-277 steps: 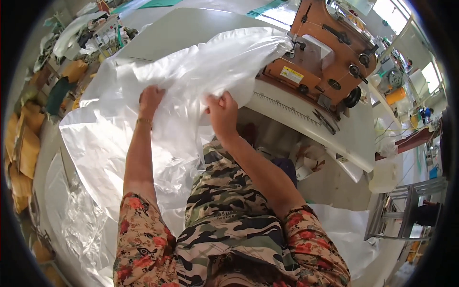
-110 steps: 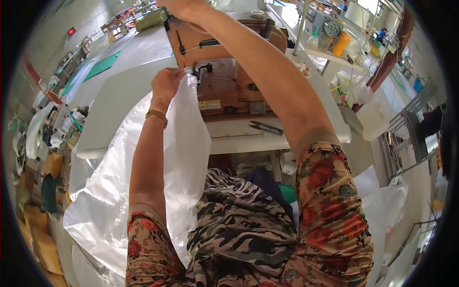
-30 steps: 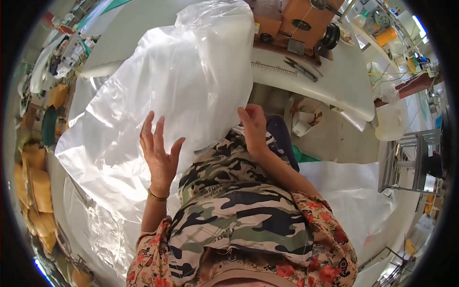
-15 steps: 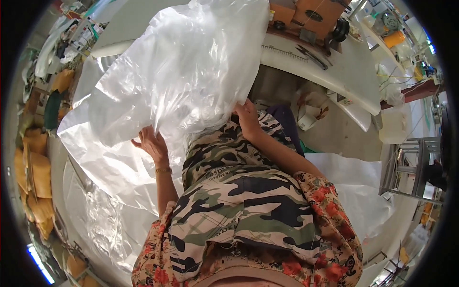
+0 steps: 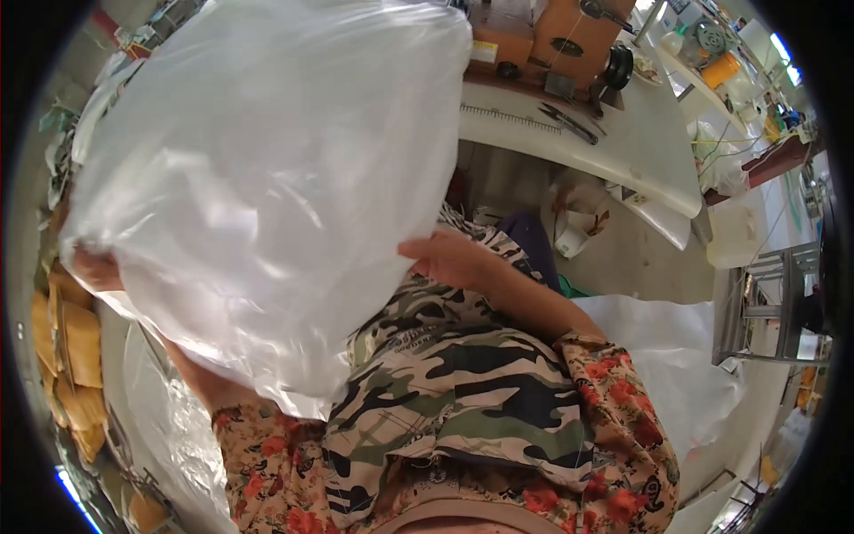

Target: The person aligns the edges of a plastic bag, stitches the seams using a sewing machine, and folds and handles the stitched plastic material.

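A large translucent plastic sheet (image 5: 267, 169) spreads between my hands, raised over my lap and blocking much of the white table behind it. My left hand (image 5: 96, 269) is closed on its lower left corner, its fingers partly covered by the film. With the fingers of my right hand (image 5: 445, 256) I pinch the sheet's right edge, just above the camouflage apron (image 5: 454, 365). I cannot tell whether the film is one layer or a bag.
An orange-brown sewing machine (image 5: 560, 44) stands on the white tabletop (image 5: 640, 147), with thread snips (image 5: 569, 123) in front of it. More plastic sheeting (image 5: 654, 347) lies to my right, and further film (image 5: 169, 400) to my left. A metal stool (image 5: 769, 303) is at far right.
My left hand has moved out to the left and pulled the sheet wide. The right hand has come down slightly toward me. The film now spreads broader and hangs nearer.
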Demonstrator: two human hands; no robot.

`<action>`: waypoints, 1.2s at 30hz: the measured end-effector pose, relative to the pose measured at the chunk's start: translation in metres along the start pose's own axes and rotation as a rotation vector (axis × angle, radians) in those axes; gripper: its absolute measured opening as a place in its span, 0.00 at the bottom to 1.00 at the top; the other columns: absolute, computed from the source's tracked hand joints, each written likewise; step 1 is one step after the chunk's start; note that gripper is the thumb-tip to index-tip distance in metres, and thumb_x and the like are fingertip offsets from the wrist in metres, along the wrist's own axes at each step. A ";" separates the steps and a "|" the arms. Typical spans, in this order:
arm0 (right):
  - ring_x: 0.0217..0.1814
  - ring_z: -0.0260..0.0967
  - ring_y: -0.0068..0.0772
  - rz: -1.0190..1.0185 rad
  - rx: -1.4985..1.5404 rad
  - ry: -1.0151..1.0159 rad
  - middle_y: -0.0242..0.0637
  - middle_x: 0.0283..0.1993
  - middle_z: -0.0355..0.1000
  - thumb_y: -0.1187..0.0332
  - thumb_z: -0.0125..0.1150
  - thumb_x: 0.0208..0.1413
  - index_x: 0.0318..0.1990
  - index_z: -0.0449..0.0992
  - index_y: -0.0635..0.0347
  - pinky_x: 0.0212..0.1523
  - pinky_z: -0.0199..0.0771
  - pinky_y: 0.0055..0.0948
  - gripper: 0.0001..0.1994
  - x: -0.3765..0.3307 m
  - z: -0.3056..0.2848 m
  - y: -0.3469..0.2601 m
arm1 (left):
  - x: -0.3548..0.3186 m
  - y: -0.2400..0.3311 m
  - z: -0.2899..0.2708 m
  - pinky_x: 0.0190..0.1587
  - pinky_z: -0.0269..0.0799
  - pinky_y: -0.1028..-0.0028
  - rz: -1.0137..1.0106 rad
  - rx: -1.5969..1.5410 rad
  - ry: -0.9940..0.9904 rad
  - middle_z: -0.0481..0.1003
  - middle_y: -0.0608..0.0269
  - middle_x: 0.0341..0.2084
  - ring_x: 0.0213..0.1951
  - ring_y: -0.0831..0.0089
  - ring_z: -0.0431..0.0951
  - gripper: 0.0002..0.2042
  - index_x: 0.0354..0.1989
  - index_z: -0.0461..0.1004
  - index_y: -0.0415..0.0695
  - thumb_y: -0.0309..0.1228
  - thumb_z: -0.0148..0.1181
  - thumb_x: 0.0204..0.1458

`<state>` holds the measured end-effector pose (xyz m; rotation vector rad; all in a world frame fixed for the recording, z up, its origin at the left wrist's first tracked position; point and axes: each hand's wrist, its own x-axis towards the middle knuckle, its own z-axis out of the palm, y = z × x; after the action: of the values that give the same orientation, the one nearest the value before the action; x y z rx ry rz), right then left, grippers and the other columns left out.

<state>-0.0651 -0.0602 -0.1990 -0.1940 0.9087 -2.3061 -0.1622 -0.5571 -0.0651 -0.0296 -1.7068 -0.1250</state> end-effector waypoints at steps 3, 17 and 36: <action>0.47 0.70 0.29 0.209 -0.072 0.205 0.35 0.49 0.72 0.65 0.61 0.57 0.55 0.70 0.57 0.48 0.70 0.30 0.18 0.011 -0.043 0.031 | -0.057 0.048 0.000 0.49 0.68 0.61 0.000 -0.035 -0.275 0.76 0.50 0.43 0.45 0.57 0.75 0.24 0.52 0.71 0.38 0.32 0.67 0.45; 0.41 0.71 0.37 -0.873 -1.571 0.875 0.39 0.36 0.73 0.70 0.63 0.54 0.56 0.63 0.66 0.42 0.69 0.32 0.24 -0.020 -0.023 -0.037 | -0.060 0.176 -0.012 0.50 0.71 0.65 0.066 -0.412 -1.111 0.76 0.53 0.45 0.48 0.54 0.75 0.15 0.47 0.76 0.41 0.24 0.61 0.50; 0.37 0.74 0.53 -0.195 -1.988 0.425 0.49 0.32 0.75 0.52 0.57 0.56 0.45 0.67 0.65 0.37 0.71 0.50 0.23 -0.010 -0.028 -0.056 | -0.068 0.342 0.001 0.31 0.71 0.66 0.105 -0.649 -1.133 0.77 0.60 0.29 0.28 0.60 0.78 0.08 0.38 0.78 0.43 0.32 0.61 0.51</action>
<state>-0.0958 -0.0076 -0.1820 -0.5691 3.0698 -0.6731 -0.1222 -0.2133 -0.1098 -0.8000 -2.7008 -0.6769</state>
